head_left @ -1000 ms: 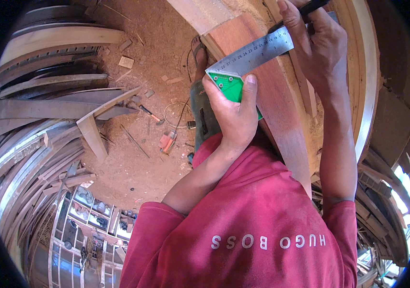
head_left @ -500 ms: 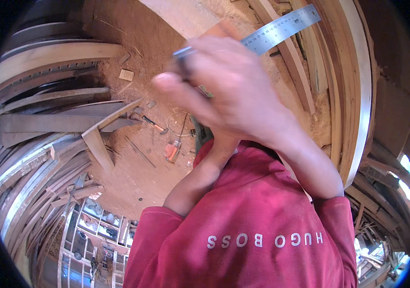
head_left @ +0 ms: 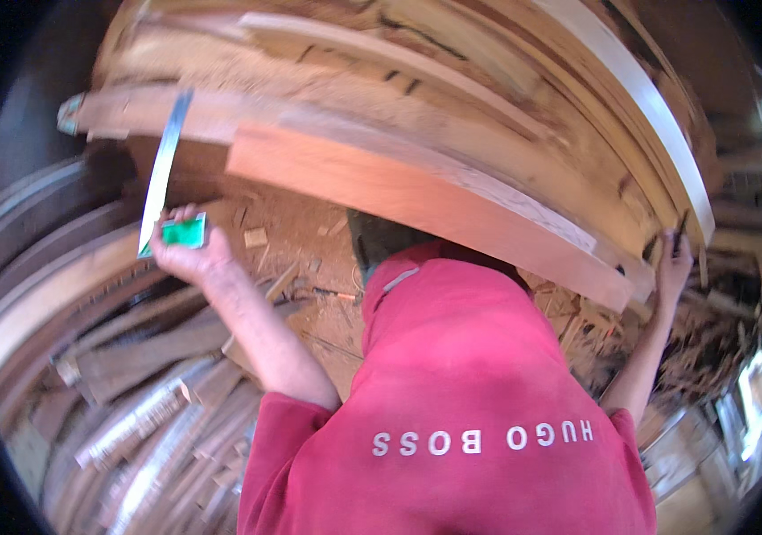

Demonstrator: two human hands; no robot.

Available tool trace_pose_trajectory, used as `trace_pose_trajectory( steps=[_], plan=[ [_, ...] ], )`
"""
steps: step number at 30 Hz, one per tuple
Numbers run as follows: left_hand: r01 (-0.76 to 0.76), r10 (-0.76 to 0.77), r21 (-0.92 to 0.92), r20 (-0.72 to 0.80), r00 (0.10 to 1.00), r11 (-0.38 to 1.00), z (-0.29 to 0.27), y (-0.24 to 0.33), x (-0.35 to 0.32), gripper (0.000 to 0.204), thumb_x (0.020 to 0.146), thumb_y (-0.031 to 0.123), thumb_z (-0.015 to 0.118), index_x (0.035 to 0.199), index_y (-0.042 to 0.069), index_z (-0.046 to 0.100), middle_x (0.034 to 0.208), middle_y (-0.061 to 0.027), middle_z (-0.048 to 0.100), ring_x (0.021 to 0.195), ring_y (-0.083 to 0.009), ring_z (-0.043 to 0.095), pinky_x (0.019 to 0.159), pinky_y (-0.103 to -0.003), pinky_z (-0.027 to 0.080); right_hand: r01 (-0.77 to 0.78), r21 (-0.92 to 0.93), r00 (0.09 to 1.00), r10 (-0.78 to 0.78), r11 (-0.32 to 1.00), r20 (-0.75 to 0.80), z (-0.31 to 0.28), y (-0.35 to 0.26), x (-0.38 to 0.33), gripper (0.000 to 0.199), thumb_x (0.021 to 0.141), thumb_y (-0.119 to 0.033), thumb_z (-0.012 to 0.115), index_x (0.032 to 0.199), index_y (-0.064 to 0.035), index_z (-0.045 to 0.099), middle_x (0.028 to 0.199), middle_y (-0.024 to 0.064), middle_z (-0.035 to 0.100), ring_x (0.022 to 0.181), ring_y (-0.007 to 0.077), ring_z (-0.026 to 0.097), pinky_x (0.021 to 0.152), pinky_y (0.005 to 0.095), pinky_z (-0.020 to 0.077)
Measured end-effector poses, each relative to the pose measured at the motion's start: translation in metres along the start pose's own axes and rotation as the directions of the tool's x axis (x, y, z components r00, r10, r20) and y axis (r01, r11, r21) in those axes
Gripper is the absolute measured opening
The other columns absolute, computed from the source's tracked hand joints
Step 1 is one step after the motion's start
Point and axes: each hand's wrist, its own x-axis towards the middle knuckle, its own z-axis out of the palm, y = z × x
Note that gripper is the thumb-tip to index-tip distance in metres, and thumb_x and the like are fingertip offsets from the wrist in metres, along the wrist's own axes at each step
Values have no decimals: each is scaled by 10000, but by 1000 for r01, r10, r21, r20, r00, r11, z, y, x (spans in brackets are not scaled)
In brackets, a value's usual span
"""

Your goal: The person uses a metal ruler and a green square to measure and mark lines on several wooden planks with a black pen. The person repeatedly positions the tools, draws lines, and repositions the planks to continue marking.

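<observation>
At the left, my left hand [head_left: 189, 250] is closed round the green handle of a try square [head_left: 165, 160]. The long steel blade points away from me, its far end over a pale board [head_left: 140, 111]. My right hand [head_left: 673, 263], far out to the right, is closed on a slim dark pen-like thing [head_left: 680, 227]; its exact kind is blurred. Between my hands a reddish plank [head_left: 416, 196] lies lengthwise on the workbench, its right end short of my right hand. Neither hand touches this plank.
Long boards and a pale strip [head_left: 648, 107] lie on the bench's far side among sawdust. Stacked timber [head_left: 158, 339] fills the left. A hammer-like tool [head_left: 336, 292] and offcuts lie on the floor below. More scrap wood lies at the right.
My hands were together in front of me and have spread wide apart. The try square has swung from upper right to the left. My view has turned, bringing the whole reddish plank into sight.
</observation>
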Motion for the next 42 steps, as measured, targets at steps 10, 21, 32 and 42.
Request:
trace_pose_trajectory(
  steps=[10, 21, 32, 42],
  plan=[
    [-344, 272, 668, 215, 938, 660, 11, -77, -38, 426, 849, 246, 799, 1067, 16, 514, 981, -99, 679, 847, -175, 658, 677, -291, 525, -492, 415, 848, 529, 765, 30, 27, 100, -184, 359, 987, -293, 622, 1113, 38, 682, 978, 37, 700, 930, 81, 571, 845, 267, 471],
    [-394, 296, 707, 266, 918, 588, 35, -62, -31, 234, 859, 147, 643, 1018, -25, 656, 967, -108, 653, 845, -211, 616, 713, -357, 481, -396, 579, 788, 587, 713, -183, 29, 83, -193, 418, 945, -385, 668, 1030, 24, 666, 950, 114, 695, 886, 153, 616, 817, 319, 484],
    [-669, -94, 712, 667, 739, -216, 88, -33, 18, 526, 947, 350, 541, 1127, -144, 558, 987, -202, 637, 870, -280, 605, 783, -411, 479, -477, 237, 873, 488, 847, 12, -12, 65, -126, 534, 840, -549, 699, 910, -21, 658, 829, 196, 680, 832, 358, 671, 757, 437, 506],
    [-667, -247, 411, 705, 665, -621, 118, -68, 6, 555, 937, 443, 533, 1015, -90, 669, 977, -294, 679, 828, -422, 645, 752, -512, 474, -532, -48, 844, 534, 846, 55, -2, 61, -108, 621, 826, -657, 626, 909, -47, 704, 955, 240, 700, 954, 432, 667, 821, 515, 519]
  ],
)
